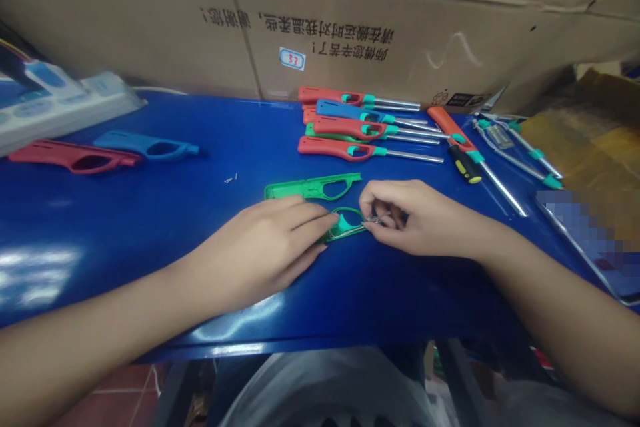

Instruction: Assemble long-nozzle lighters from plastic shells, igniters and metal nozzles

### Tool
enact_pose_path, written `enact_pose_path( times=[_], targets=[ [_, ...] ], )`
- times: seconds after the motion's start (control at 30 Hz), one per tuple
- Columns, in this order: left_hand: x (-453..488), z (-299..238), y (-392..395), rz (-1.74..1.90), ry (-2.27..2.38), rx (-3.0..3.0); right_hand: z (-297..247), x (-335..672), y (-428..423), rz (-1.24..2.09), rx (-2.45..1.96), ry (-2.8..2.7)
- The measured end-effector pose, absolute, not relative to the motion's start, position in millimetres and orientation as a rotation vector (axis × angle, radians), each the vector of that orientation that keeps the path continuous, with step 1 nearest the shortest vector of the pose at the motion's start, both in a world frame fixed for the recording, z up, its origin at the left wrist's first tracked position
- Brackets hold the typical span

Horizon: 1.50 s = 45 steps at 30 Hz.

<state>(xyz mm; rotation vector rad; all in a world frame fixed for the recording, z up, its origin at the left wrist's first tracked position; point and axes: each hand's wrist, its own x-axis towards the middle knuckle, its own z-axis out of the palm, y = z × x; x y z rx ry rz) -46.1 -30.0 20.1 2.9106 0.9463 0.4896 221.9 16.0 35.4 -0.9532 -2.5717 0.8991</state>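
Observation:
My left hand [265, 247] lies over a green lighter casing half [346, 234] on the blue table and holds it down with closed fingers. A teal trigger [343, 222] sits in this half, and a thin wire runs along it toward the front end. There, my right hand [420, 220] pinches a small metal piece [374, 219] between thumb and forefinger; its exact kind is partly hidden. Just behind lies the other green casing half [305, 187], its inside facing up. The back of the held half is covered by my left hand.
Several assembled lighters [340, 148] lie in a row behind. A black-and-yellow screwdriver [465, 163] rests by an orange lighter [453, 130]. Small screws [229, 181], red [60, 155] and blue casings [145, 145], and a power strip [70, 110] are leftward. A cardboard box [150, 27] stands behind.

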Motion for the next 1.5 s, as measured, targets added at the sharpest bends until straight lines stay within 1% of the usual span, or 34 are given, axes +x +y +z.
enact_pose_path(
  times=[0.17,0.53,0.67,0.83,1.33,1.5],
  targets=[
    [-45,22,-30,0.524,0.899,2.93,35,220,16,0.861,-0.914,-2.601],
    [-47,20,-31,0.266,0.843,3.076,39,218,14,0.807,-0.905,-2.623],
    [-49,19,-29,0.308,0.77,3.082,37,219,15,0.822,-0.876,-2.616],
    [-53,19,-24,0.411,0.77,2.933,36,220,14,0.817,-0.885,-2.623],
    [-53,22,-22,0.425,0.786,2.731,36,220,15,0.808,-0.884,-2.639],
    [-52,21,-20,0.421,0.776,2.702,38,223,14,0.824,-0.781,-2.656]
  ],
)
